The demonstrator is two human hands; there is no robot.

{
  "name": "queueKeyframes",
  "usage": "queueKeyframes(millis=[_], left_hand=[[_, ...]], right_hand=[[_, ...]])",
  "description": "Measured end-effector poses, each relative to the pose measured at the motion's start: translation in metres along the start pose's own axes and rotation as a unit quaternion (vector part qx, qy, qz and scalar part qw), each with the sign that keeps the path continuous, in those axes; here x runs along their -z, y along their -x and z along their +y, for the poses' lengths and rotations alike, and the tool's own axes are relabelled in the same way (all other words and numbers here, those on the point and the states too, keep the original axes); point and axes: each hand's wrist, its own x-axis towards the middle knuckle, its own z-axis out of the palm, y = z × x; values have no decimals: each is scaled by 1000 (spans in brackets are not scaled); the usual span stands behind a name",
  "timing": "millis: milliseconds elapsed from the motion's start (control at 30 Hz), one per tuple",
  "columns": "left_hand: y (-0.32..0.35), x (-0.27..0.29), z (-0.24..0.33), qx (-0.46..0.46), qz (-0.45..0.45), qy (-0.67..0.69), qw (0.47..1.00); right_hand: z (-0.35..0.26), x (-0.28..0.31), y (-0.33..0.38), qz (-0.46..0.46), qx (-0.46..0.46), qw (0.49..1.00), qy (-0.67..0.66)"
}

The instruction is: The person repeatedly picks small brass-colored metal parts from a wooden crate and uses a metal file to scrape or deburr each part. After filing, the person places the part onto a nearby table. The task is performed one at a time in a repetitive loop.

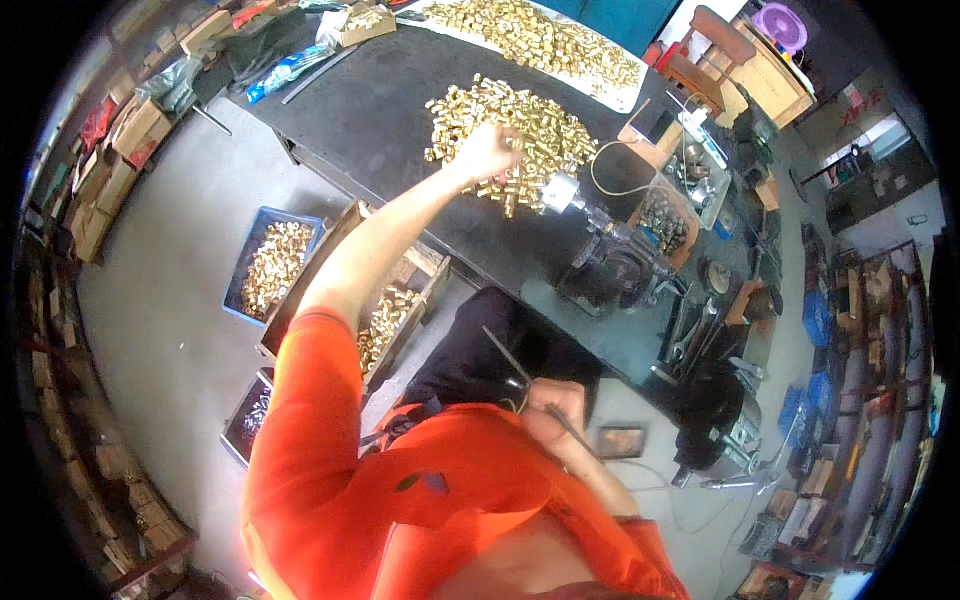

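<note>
A big heap of small brass fittings (545, 125) lies on the dark workbench (370, 105). My left hand (487, 152) reaches over the near left part of this heap, its fingers curled down among the pieces; what they hold is too small to make out. Close to my body, above my lap, my right hand (555, 408) is closed around a long thin metal rod (507, 353). The rod slants from upper left to lower right through the fist. Right of the heap, a bench-mounted device with a silvery round chuck (560, 192) points toward the fittings.
A white tray (628, 97) with more brass pieces stands at the back. Left of the bench are a blue crate (235, 290) and a wooden box (432, 262) of fittings. A bin of grey metal parts (665, 218) and hand tools (695, 335) sit on the right.
</note>
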Motion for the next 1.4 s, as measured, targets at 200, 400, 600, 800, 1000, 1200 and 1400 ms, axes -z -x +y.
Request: queueKeyframes(millis=[200,400,600,800,1000,1200,1400], left_hand=[[11,28,14,-2,86,131,988],[139,42,-59,51,87,14,995],[238,3,-191,92,51,-142,984],[216,-36,-209,222,-59,-264,937],[194,-43,-205,221,-181,-376,881],[205,-41,-201,213,-187,-387,878],[225,-8,-183,151,10,-170,974]], right_hand=[[10,-2,6,28,3,999,41],[19,-6,11,-6,-45,999,2],[23,-14,-1,-40,-37,998,-19],[12,-21,-11,-75,-55,994,-51],[1,-20,-11,-67,-75,995,-2],[13,-19,3,-53,-93,994,13],[-9,-17,-9,-53,-84,995,7]])
